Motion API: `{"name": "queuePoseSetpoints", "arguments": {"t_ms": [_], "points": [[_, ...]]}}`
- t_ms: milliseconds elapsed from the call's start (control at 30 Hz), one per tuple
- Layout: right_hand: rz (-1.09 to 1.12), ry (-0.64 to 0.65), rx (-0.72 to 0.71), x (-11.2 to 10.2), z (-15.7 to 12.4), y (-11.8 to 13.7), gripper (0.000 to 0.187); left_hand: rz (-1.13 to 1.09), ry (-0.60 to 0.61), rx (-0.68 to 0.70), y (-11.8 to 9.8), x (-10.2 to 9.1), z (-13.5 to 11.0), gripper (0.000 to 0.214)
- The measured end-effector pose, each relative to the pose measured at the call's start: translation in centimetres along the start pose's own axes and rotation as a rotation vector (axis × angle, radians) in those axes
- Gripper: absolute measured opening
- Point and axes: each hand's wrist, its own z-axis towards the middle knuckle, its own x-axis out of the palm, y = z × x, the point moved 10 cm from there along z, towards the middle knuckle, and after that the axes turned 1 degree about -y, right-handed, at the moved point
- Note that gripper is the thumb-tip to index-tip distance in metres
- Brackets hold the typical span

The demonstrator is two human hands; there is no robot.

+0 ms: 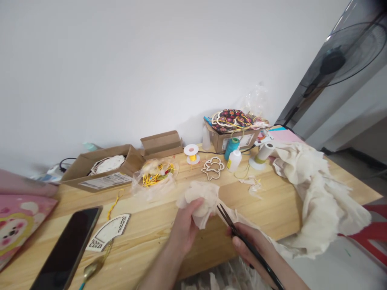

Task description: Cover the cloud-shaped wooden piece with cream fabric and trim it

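In my left hand [185, 223] is a bunched piece of off-white cloth [204, 201], pinched between thumb and fingers above the table's front edge. My right hand [256, 245] is closed around black scissors [226, 215]. Their two slim blades stand slightly apart, with the tips at the right side of the bunched cloth. A strip of the same pale fabric passes behind the scissors toward a large crumpled cloth heap [317, 193] at the right, which hangs over the table edge. My fingers partly hide the scissors' handles.
Along the wall stand an open carton [99, 177], a bag of yellow thread [157, 175], a thread spool [191, 154], star-shaped frames [213, 168], a white bottle [234, 161] and a filled box [236, 139]. A phone [68, 247], fan-shaped piece [109, 233] and spoon [93, 268] lie left.
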Motion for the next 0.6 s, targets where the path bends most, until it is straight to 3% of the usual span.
{"name": "queuePoseSetpoints", "arguments": {"t_ms": [100, 267, 400, 600], "points": [[-0.041, 0.03, -0.026, 0.3, 0.3, 1.0, 0.046, 0.045, 0.011, 0.01, -0.1, 0.0, -0.2, 0.015], [0.006, 0.024, -0.124, 1.2, 1.3, 2.3, 0.042, 0.045, 0.007, 0.1, -0.7, 0.0, -0.5, 0.025], [0.003, -0.036, -0.163, 1.3, 2.0, 2.6, 0.043, 0.059, -0.064, 0.141, -1.3, -0.7, -0.9, 0.028], [-0.211, -0.143, -0.21, 0.0, 2.4, 2.5, 0.035, 0.038, -0.125, 0.144, -1.6, -1.2, -1.4, 0.026]]}}
